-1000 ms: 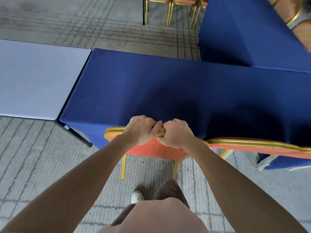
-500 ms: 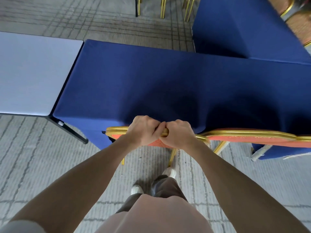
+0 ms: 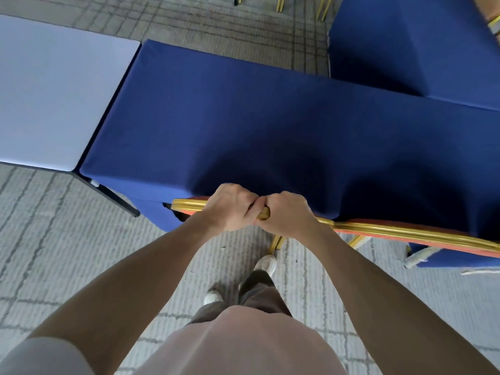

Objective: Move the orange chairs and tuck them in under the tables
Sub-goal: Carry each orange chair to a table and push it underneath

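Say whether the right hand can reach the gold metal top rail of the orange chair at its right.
Probably yes: the right hand grips the first chair's gold rail, and the neighbouring chair's rail begins right beside it, uncovered.

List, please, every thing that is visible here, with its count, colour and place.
near table: 1, blue cloth, centre
far table: 1, blue cloth, top right
grey table: 1, pale grey, left, next to the near table
held chair: 1, orange and gold, at the near table's front edge
right chair: 1, orange and gold, right of the held chair
chair legs: several, gold, top edge
carpet: 1, grey, lined
shoes: 2, white, bottom centre
hands: 2, left hand and right hand grip the held chair's top rail
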`<state>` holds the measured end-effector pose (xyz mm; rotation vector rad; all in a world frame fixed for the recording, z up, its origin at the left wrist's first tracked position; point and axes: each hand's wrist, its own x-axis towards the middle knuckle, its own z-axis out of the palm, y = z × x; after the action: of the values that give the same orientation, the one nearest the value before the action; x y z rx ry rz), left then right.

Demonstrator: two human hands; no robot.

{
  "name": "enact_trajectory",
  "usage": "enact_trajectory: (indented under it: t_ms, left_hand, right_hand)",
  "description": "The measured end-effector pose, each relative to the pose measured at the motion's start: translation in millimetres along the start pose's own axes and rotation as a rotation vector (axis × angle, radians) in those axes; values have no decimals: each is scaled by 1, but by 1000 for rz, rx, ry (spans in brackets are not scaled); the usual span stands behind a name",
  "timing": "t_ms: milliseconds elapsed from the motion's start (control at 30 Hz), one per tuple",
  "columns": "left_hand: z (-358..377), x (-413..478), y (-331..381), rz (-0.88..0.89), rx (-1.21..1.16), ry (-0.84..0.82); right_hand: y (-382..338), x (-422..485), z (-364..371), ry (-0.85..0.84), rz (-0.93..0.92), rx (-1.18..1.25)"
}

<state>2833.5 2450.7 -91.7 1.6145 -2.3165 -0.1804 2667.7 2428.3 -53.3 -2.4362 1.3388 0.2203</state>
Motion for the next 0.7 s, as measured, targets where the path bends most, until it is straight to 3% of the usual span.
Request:
enact_trajectory:
  t_ms: [433,700]
  left_hand:
    - [18,2,-26,43,-33,71]
    - [5,0,-14,-16,-32,-62]
  right_hand:
    - [1,32,8,-95,-65,-97]
    - [-3,25,0,-126,-42,-63]
